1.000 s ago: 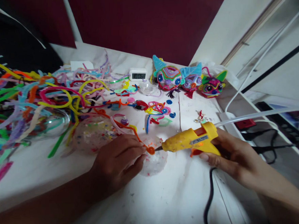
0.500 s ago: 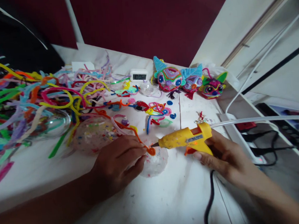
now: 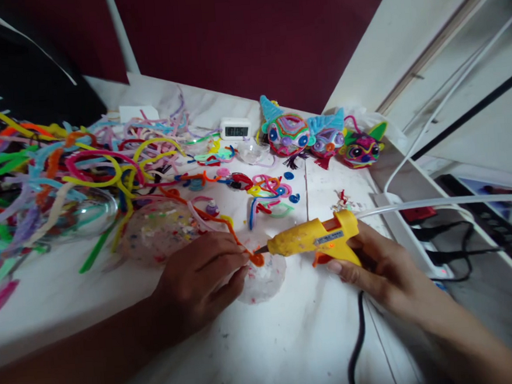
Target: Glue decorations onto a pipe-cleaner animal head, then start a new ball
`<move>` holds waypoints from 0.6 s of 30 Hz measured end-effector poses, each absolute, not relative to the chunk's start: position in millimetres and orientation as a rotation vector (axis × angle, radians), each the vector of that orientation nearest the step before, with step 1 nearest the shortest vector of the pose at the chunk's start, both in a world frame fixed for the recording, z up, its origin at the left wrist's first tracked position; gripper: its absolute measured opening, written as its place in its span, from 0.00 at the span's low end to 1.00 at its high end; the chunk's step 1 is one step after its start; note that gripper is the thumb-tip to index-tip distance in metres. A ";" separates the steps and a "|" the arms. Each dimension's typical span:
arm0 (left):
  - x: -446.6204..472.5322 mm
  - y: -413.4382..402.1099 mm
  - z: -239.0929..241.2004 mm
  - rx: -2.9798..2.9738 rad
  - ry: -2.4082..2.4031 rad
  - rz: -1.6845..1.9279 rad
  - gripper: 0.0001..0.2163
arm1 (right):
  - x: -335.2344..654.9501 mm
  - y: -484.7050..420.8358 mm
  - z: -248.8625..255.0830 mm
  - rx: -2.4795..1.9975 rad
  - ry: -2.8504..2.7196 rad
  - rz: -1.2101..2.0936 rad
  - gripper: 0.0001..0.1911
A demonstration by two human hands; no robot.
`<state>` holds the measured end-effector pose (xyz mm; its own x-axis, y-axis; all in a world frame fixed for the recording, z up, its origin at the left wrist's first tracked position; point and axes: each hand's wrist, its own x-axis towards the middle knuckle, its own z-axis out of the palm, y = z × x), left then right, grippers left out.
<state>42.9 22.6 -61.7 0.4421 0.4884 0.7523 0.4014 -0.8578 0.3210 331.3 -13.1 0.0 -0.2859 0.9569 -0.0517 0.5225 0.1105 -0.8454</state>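
Note:
Between the fingertips of my left hand point(image 3: 204, 271) is an orange pipe cleaner point(image 3: 257, 260), its end coiled into a small spiral. The rest of its length trails up and away to the left. My right hand point(image 3: 379, 265) is wrapped around the handle of a yellow hot glue gun point(image 3: 316, 238), which has an orange trigger and a small lit orange light. The gun's nozzle points left, at the edge of the coil; whether they touch I cannot tell. Under the coil lies a round translucent disc point(image 3: 269, 282) flecked with colour, partly covered by my left fingers.
A heap of coloured pipe cleaners point(image 3: 61, 170) fills the left side. A larger speckled round piece point(image 3: 157, 228) lies behind my left hand. Finished mask-like ornaments point(image 3: 288, 136) and a digital timer point(image 3: 236, 129) stand at the back. At right are a power strip point(image 3: 417, 245) and a black cord point(image 3: 358, 343).
The view has shifted slightly. My left hand still pinches the orange coil, and the glue gun stays close to it with hardly any movement.

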 end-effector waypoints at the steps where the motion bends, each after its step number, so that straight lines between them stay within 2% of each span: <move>1: 42.8 22.6 -61.5 2.583 0.797 1.395 0.04 | 332.3 -13.4 1.8 -1.450 -1.889 1.060 0.13; 6: 43.6 22.3 -59.3 2.584 0.792 1.395 0.05 | 337.8 -13.5 10.0 -1.459 -1.965 0.980 0.10; 18: 42.7 21.8 -59.2 2.579 0.788 1.374 0.03 | 348.0 -19.2 8.6 -1.489 -2.045 0.967 0.15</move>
